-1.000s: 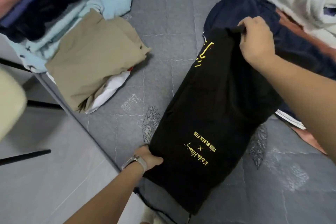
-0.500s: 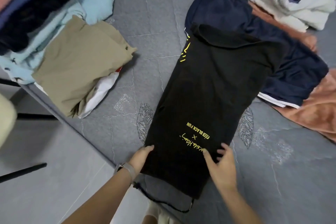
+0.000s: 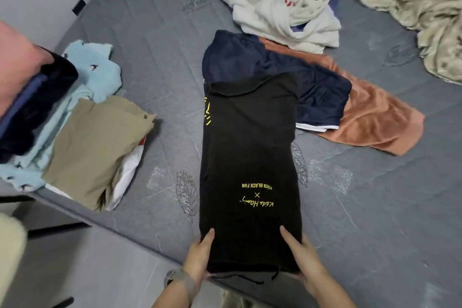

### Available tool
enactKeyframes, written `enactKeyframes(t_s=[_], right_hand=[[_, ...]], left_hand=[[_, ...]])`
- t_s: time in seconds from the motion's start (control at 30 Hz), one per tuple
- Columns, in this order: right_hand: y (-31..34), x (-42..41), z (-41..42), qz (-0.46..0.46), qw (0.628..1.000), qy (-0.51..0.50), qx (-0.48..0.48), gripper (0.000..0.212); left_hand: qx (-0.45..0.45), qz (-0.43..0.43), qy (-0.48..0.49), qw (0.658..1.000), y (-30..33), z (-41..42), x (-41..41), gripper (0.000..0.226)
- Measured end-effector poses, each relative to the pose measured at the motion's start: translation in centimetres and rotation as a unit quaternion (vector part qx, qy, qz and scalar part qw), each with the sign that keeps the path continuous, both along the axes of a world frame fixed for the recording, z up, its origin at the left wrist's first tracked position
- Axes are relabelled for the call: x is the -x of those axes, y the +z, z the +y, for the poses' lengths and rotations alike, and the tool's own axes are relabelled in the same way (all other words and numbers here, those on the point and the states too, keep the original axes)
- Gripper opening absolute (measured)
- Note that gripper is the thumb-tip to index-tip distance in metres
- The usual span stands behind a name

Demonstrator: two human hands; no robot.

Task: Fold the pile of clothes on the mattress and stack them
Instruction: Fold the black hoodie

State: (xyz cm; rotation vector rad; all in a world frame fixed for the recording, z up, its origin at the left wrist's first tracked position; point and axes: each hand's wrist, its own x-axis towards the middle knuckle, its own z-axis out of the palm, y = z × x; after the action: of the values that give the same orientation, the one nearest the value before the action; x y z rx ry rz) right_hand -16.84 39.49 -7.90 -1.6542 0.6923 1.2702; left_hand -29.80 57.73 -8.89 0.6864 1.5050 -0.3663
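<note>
While folded pieces already sit at the left of the frame, a tan piece (image 3: pixel 97 147) lying over pale blue cloth (image 3: pixel 92 70) near the mattress (image 3: pixel 155 40) edge, the step in hand is the black garment (image 3: pixel 247 157), laid lengthwise down the centre as a long narrow strip. At bottom centre the left hand (image 3: pixel 200 257) grips its near left corner, thumb on top and fingers apparently tucked under the hem. Just right of it, the right hand (image 3: pixel 302 260) holds the near right corner the same way. Next, I judge, both hands must carry that near end up over the far end, keeping the edges square. Right of centre lie navy shorts (image 3: pixel 312 87), an orange towel (image 3: pixel 375 117) and a white heap (image 3: pixel 282 15), all unfolded.
</note>
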Motion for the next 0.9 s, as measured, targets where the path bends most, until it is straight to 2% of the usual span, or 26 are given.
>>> enactKeyframes(t_s=[0.07, 0.13, 0.27, 0.33, 0.43, 0.5, 0.57, 0.67, 0.77, 0.83, 0.9], right_hand=[[1.0, 0.6, -1.2, -0.060, 0.995, 0.062, 0.045, 0.046], [1.6, 1.3, -2.4, -0.077, 0.990, 0.082, 0.086, 0.055], [2.5, 1.1, -3.9, -0.056, 0.998, 0.027, 0.028, 0.066], [3.7, -0.8, -3.5, -0.075, 0.997, 0.002, -0.030, 0.054], [5.9, -5.2, -1.3, -0.137, 0.987, 0.047, -0.074, 0.022], [7.1, -9.0, 1.4, -0.137, 0.985, 0.039, -0.097, 0.011], [7.5, -12.6, 4.1, -0.101, 0.984, -0.001, -0.144, 0.008], [7.1, -16.6, 7.6, -0.065, 0.971, -0.092, -0.213, 0.017], [4.7, -18.5, 9.7, -0.081, 0.975, -0.116, -0.173, 0.028], [2.0, -18.7, 10.0, -0.132, 0.983, -0.063, -0.114, 0.039], [-0.6, -18.0, 9.4, -0.232, 0.972, 0.031, -0.005, 0.044]], left_hand=[[0.007, 0.029, -0.002, 1.000, 0.8, -1.8, 0.5, 0.041], [0.007, 0.043, 0.013, 0.999, 1.4, -3.1, 1.1, 0.041], [0.050, 0.007, 0.038, 0.998, 4.5, -3.0, 1.0, 0.025], [0.054, -0.057, 0.028, 0.997, 6.3, -1.6, -0.5, 0.019], [0.006, -0.130, 0.008, 0.991, 8.8, 1.3, -4.4, 0.015], [-0.028, -0.151, -0.022, 0.988, 9.8, 3.4, -7.6, 0.016], [-0.034, -0.165, -0.032, 0.985, 9.6, 6.3, -10.9, 0.026], [-0.006, -0.210, -0.011, 0.978, 8.4, 10.4, -14.8, 0.034], [-0.061, -0.195, -0.032, 0.978, 5.4, 12.6, -16.7, 0.040], [-0.143, -0.147, -0.045, 0.978, 2.6, 12.8, -16.9, 0.033], [-0.228, -0.071, -0.082, 0.968, -0.4, 12.7, -16.3, 0.024]])
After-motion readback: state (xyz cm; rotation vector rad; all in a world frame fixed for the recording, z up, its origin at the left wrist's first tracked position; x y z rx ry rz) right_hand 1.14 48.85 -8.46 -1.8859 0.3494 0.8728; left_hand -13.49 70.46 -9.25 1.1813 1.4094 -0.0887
